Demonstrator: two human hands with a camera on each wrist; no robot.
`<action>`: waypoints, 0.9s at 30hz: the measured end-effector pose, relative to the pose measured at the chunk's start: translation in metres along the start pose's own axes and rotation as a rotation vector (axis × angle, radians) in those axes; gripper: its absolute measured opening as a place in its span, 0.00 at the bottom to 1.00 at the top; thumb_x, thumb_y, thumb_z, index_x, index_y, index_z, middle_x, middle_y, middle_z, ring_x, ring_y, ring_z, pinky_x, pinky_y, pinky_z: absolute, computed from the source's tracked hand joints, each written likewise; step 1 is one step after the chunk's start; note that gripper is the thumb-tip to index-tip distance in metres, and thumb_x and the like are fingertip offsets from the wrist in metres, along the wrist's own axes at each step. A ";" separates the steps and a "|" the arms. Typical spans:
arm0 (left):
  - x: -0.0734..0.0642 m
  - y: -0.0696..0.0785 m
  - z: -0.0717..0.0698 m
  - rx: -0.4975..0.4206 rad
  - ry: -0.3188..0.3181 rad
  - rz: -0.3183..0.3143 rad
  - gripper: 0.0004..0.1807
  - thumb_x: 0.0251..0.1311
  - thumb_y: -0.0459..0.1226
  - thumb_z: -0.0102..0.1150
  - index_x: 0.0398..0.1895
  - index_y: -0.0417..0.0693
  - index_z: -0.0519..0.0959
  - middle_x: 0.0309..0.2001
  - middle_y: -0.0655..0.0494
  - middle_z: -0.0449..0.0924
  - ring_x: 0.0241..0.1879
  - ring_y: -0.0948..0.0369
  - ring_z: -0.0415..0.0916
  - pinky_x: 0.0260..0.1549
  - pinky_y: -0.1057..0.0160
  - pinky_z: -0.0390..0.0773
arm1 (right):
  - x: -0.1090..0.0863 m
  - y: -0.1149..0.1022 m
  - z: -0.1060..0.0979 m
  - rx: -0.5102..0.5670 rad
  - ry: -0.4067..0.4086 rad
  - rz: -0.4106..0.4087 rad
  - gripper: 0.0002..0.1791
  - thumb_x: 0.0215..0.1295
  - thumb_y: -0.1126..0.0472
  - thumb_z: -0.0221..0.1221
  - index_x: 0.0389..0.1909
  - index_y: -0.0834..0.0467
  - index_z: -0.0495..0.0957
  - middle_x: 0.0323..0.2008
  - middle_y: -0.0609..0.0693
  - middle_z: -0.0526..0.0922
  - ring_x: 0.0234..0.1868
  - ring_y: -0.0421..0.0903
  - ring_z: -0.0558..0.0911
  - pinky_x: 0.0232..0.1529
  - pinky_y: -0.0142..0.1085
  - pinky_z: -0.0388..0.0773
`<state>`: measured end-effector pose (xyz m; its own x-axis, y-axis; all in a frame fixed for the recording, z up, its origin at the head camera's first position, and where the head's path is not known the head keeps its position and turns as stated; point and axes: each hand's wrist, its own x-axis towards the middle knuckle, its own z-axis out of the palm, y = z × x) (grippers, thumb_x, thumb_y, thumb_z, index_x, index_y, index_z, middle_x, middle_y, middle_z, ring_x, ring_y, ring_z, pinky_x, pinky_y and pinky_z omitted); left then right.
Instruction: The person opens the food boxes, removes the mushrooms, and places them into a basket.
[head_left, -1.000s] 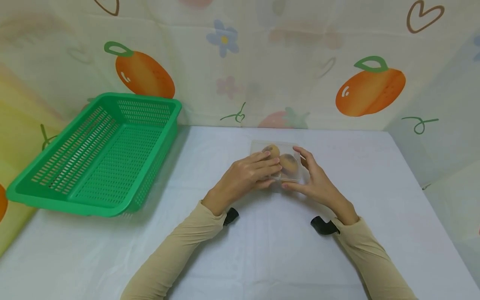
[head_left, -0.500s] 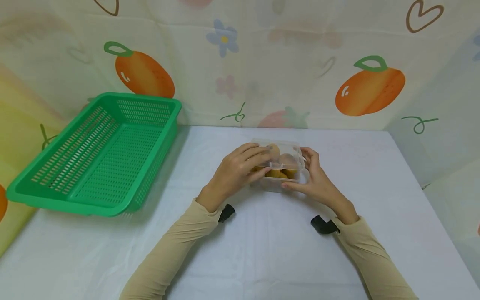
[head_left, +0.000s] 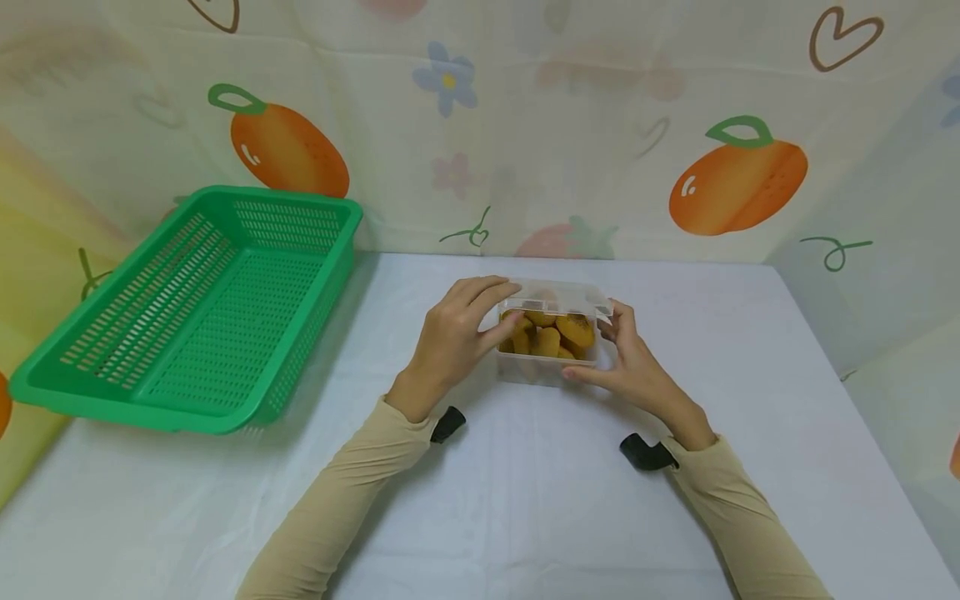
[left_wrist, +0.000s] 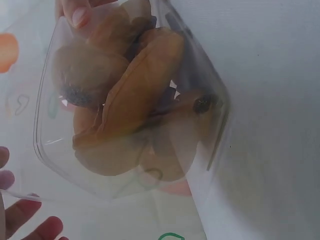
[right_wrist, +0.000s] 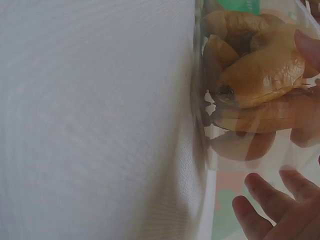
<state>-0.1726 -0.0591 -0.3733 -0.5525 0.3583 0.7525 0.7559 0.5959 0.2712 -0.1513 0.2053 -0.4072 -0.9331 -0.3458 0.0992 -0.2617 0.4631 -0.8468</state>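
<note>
A clear plastic box (head_left: 546,369) with a hinged lid (head_left: 562,293) stands near the back of the table. Several yellow-brown, rounded pieces, some with a dark end (right_wrist: 260,75), fill it; their exact kind is unclear. The lid is tilted up toward the back. My left hand (head_left: 450,329) reaches over the box's left side, fingers at the lid's left edge and thumb over the box's left rim. My right hand (head_left: 637,367) holds the box at its right side, thumb at the front corner and fingers bent behind. The box's back is hidden.
A green slotted plastic basket (head_left: 247,408) stands at the left of the white-covered table (head_left: 525,500). Behind the table hangs a printed cloth (head_left: 480,125) with fruit and flower drawings. Black wrist cameras (head_left: 647,452) stick out at both cuffs.
The lid has swung up and back, uncovering the yellow-brown pieces. My left hand has moved left and slightly back from the lid's front. My right hand has stayed at the box's right side.
</note>
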 end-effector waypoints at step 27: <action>0.001 0.005 0.000 -0.163 -0.448 -0.367 0.16 0.62 0.38 0.66 0.53 0.45 0.82 0.51 0.53 0.86 0.44 0.56 0.82 0.43 0.58 0.81 | 0.002 0.002 0.001 -0.011 0.034 -0.018 0.64 0.51 0.59 0.75 0.77 0.52 0.38 0.77 0.56 0.54 0.75 0.63 0.58 0.70 0.60 0.62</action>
<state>-0.1692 -0.0560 -0.3716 -0.8550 0.4393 0.2758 0.5124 0.6328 0.5805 -0.1531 0.2046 -0.4089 -0.9359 -0.3266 0.1322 -0.2813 0.4663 -0.8387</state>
